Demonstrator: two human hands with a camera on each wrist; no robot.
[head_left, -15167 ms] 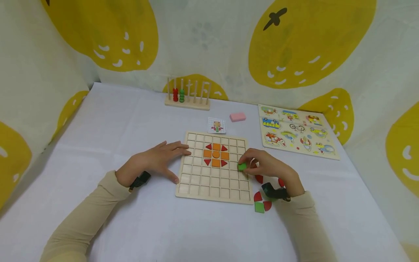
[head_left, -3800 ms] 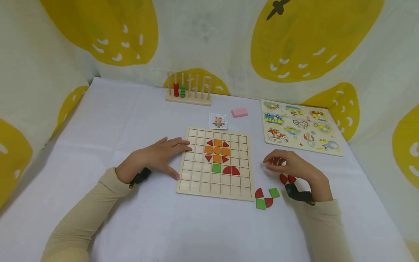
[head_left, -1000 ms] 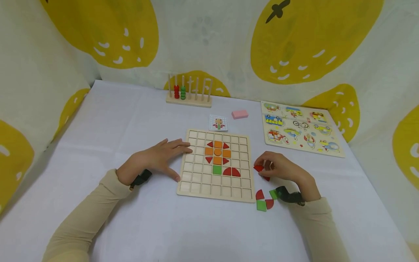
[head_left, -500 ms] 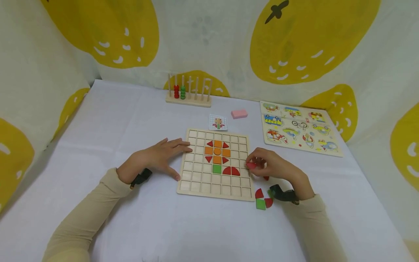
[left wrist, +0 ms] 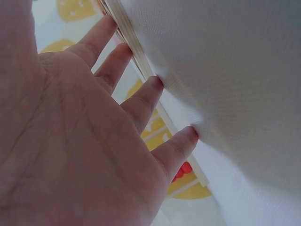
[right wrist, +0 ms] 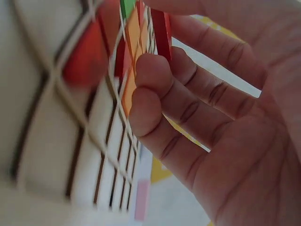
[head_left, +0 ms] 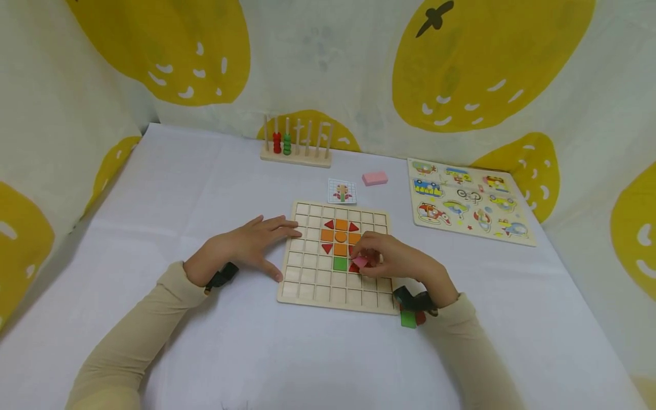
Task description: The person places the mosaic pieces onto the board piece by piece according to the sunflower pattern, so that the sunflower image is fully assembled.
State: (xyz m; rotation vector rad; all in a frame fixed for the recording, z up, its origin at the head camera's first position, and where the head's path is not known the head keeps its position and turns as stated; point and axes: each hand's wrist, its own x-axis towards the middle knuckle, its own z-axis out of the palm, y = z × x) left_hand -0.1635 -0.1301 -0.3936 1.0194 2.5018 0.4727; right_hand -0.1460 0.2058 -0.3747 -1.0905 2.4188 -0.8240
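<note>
From where I stand, the right hand (head_left: 394, 257) leans over the gridded board (head_left: 307, 291), its grip together on a red piece (head_left: 360, 261), pinched between thumb and fingertips. The piece is above the board, to the right of the green square (head_left: 340, 263) and over a seated red piece (head_left: 353, 268); the fingers cover too much of it to make out its shape. A fingertip pinch seems to suit so thin a thing. The left hand (head_left: 248, 246) holds nothing; its fingers are spread apart at the board's left edge, likely to stop the wood sliding on the bench (head_left: 200, 171).

Orange squares (head_left: 340, 250) surround an orange disc (head_left: 340, 237), with red triangles (head_left: 327, 249) at the corners, the lower right one partly behind the fingers. The pattern card (head_left: 341, 191) lies just beyond the board, presumably to be seen past the hands. Near it lies a pink block (head_left: 375, 178); the bead rack (head_left: 295, 155) and picture puzzle (head_left: 471, 203) are well apart from the board. A dark wrist camera (head_left: 414, 299) partly hides the loose pieces: a green tile (head_left: 408, 319) and a red one (head_left: 421, 318) show, but I can't tell what else is underneath.
</note>
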